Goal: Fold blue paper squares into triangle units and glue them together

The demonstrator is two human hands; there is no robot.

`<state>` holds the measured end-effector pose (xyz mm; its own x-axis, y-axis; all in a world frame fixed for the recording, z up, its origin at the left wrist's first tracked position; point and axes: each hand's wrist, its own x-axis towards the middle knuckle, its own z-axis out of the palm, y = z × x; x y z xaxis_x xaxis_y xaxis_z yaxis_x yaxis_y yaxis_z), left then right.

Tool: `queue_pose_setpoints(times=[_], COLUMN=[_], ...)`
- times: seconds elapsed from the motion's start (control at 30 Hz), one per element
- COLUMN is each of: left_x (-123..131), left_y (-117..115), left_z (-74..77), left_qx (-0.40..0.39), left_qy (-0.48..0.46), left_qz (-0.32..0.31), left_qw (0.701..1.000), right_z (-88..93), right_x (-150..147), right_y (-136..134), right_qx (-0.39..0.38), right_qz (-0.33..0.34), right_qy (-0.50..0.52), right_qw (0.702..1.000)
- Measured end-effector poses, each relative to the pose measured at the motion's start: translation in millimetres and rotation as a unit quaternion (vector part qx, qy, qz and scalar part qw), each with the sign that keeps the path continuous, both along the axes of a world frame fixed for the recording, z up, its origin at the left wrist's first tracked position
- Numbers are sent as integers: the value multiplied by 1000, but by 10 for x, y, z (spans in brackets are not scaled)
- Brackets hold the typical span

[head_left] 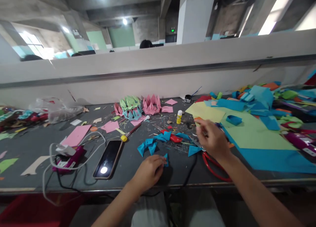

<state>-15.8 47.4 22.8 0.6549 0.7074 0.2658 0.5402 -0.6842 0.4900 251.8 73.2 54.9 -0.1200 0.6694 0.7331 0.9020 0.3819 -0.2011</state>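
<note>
My left hand (pixel 150 170) is closed on a small folded blue paper piece (pixel 166 160) near the table's front edge. To the right, my right hand (pixel 212 138) is raised with thumb and fingers curled together; whether anything sits between them I cannot make out. Red-handled scissors (pixel 209 167) lie partly under that hand, with a blue folded triangle (pixel 194 150) beside them. Ahead of my left hand, several folded blue paper pieces (pixel 149 146) form a curve next to a red-handled tool (pixel 174 137). A yellow glue stick (pixel 179 117) stands upright behind.
Folded paper crowns (pixel 130 103) stand at the back. On the left are a phone (pixel 108 159), a purple power strip (pixel 69 158) with white cables and a plastic bag (pixel 61 110). Yellow-green and blue sheets (pixel 259 131) and a paper heap (pixel 261 98) cover the right.
</note>
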Motion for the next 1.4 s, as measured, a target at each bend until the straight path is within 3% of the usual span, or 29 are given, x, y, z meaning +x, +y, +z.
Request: queue_pose_setpoints(times=[0.07,0.17,0.3,0.43,0.57,0.73,0.77,0.8,0.87,0.93,1.0,1.2,1.4], left_x=[7,25,132,201,109,-39,-38,-23,43,133,210,243,211], left_y=[-6,-94,-251,-317,-350,-424,-434,-444,-462,-486,-519,-610,-623], left_z=[-143,-255,-286,-293,-258,-201,-207,-224,-286,-372,-456,-547,-524], left_qx=[-11,7,41,45,60,75,78,82,92,106,131,173,194], left_qy=[7,17,73,109,100,131,144,154,169,177,173,153,124], left_qz=[23,41,89,125,93,56,65,77,109,145,170,201,227], left_qw=[1000,999,993,985,989,987,984,982,975,968,961,952,946], right_z=[-74,-194,-270,-299,-295,-204,-189,-180,-192,-245,-333,-565,-595], right_x=[4,-4,-43,-99,-94,-160,-215,-287,-463,-652,-811,-959,-897], right_y=[175,479,853,1113,1205,999,901,788,538,307,143,11,-8], right_qx=[-49,-153,-188,-178,-158,-110,-101,-98,-147,-225,-294,-340,-365], right_qz=[-14,-49,-63,-66,-51,-49,-58,-51,34,115,126,110,101], right_qy=[-87,-219,-264,-239,-196,-92,-51,77,295,446,548,582,603], right_qw=[995,962,944,952,967,989,992,991,944,859,773,730,702])
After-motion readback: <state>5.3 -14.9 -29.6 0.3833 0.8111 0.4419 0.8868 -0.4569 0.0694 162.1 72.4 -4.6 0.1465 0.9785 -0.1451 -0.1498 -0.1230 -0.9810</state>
